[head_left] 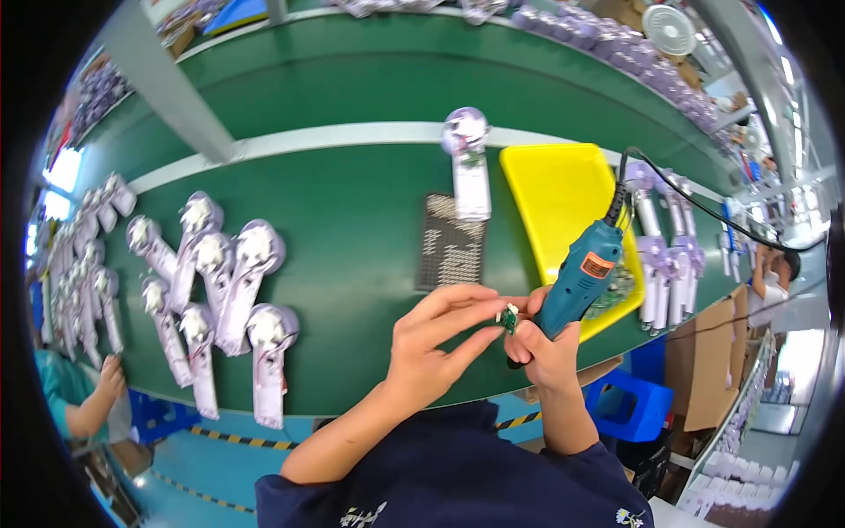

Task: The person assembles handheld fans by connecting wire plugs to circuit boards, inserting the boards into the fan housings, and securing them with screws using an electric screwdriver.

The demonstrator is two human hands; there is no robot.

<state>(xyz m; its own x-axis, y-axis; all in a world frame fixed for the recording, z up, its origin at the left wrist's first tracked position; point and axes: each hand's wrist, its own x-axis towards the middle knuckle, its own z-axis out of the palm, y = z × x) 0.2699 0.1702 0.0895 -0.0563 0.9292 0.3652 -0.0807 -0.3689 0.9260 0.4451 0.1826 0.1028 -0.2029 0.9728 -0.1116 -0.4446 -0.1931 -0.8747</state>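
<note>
Between the fingertips of my left hand is a small green circuit board with white connectors on it. My right hand grips a teal electric screwdriver by its lower body, and its fingertips come close to the board. The screwdriver's tip is hidden behind my hands. A black cord rises from its upper end. Just beyond my hands lies a dark perforated screw tray filled with small pale pieces. One white-and-purple housing rests with its lower end over that tray.
A yellow tray holding green boards stands beside the screwdriver. Several white-and-purple housings lie on the green table at the left, others at the right. A blue stool stands below right. At far left a co-worker's hand reaches the table edge.
</note>
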